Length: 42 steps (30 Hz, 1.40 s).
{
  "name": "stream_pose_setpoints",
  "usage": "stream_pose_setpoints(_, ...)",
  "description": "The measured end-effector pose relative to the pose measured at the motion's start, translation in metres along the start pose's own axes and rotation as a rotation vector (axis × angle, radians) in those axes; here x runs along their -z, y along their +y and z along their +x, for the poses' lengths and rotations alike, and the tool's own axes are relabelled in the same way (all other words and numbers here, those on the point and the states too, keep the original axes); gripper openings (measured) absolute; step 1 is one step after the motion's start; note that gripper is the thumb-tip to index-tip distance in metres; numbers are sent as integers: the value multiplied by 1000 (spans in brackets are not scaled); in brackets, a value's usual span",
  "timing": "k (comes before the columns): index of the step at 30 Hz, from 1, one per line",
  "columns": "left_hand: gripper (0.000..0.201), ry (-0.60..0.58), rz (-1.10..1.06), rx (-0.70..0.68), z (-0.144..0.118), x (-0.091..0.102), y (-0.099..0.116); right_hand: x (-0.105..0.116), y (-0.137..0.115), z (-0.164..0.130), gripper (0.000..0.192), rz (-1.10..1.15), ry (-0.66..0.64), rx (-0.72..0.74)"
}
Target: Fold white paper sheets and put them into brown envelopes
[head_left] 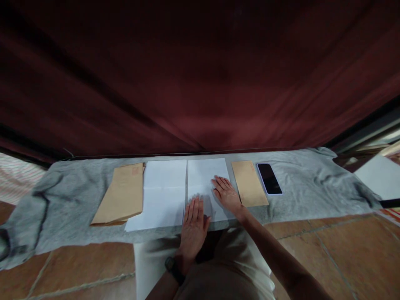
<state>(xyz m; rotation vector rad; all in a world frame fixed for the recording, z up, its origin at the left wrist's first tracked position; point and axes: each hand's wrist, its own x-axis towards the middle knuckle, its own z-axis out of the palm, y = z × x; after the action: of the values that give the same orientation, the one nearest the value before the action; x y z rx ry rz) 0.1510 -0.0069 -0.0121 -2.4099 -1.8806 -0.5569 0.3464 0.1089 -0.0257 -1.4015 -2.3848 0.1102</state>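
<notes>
Two white paper sheets lie side by side on a grey cloth: a left sheet (164, 187) and a right sheet (200, 175), with a narrow gap between them. My left hand (193, 223) rests flat at the near end of the gap, fingers stretched forward over the inner edges of the paper. My right hand (227, 193) lies flat on the right sheet near its right edge, fingers extended. Neither hand grips anything. Just right of my right hand is a single brown envelope (251, 185). A stack of brown envelopes (125, 191) overlaps the left side of the left sheet.
A phone (269, 179) with a pale purple edge lies right of the single envelope. The grey cloth (303, 183) covers the long narrow surface, with a dark red curtain (200, 104) hanging behind it. White paper (379, 177) shows at far right. Tiled floor (93, 266) lies below.
</notes>
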Motion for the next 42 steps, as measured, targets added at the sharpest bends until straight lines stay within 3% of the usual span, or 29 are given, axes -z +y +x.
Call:
stream_pose_setpoints(9,57,38,70,35,48,-10,-48,5,-12,-11,48,-34,23,-24)
stream_pose_setpoints(15,57,5,126,41,62,-10,-56,7,-17,-42,47,-50,19,-21)
stream_pose_setpoints(19,57,10,69,12,51,-11,-44,10,-18,-53,48,-38,15,-36)
stream_pose_setpoints(26,62,-101,-5,-161,4,-14,6,9,-32,-57,48,11,-8,20)
stream_pose_setpoints(35,73,-34,-21,-66,-18,-6,-5,19,-17,-82,51,-19,25,-41)
stream_pose_setpoints(38,68,-33,-38,-37,-12,-6,4,22,-21,-92,52,-38,22,-56)
stream_pose_setpoints(42,64,-77,-75,-61,32,-19,16,22,-42,-103,53,-23,-24,51)
